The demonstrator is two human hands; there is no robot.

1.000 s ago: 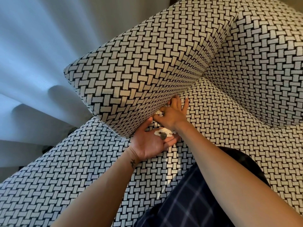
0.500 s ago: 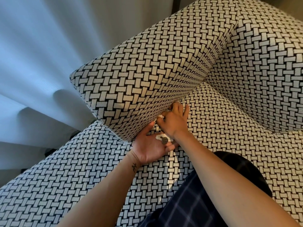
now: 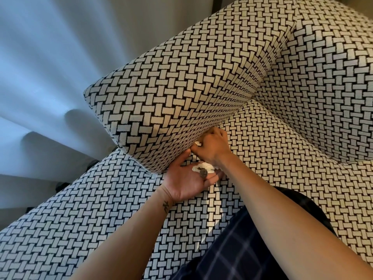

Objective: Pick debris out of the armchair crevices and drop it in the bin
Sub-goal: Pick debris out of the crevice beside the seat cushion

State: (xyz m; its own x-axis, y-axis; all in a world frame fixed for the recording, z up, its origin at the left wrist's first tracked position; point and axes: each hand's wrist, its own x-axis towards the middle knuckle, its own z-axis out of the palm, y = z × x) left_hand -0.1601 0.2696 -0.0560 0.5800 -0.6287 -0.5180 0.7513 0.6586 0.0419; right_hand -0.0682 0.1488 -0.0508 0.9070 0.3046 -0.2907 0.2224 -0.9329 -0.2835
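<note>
Beside pale curtains (image 3: 50, 67), the right hand (image 3: 212, 147) pinches a white scrap (image 3: 198, 143) at the crevice (image 3: 228, 117) of the woven armchair (image 3: 181, 87), while the left hand (image 3: 185, 178), palm up with fingers relaxed, cradles 1 coin (image 3: 203, 173).

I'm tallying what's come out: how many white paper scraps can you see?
2. One scrap lies on the open left hand beside a coin; a second scrap is pinched by the right hand at the armrest crevice. More may be hidden there.
</note>
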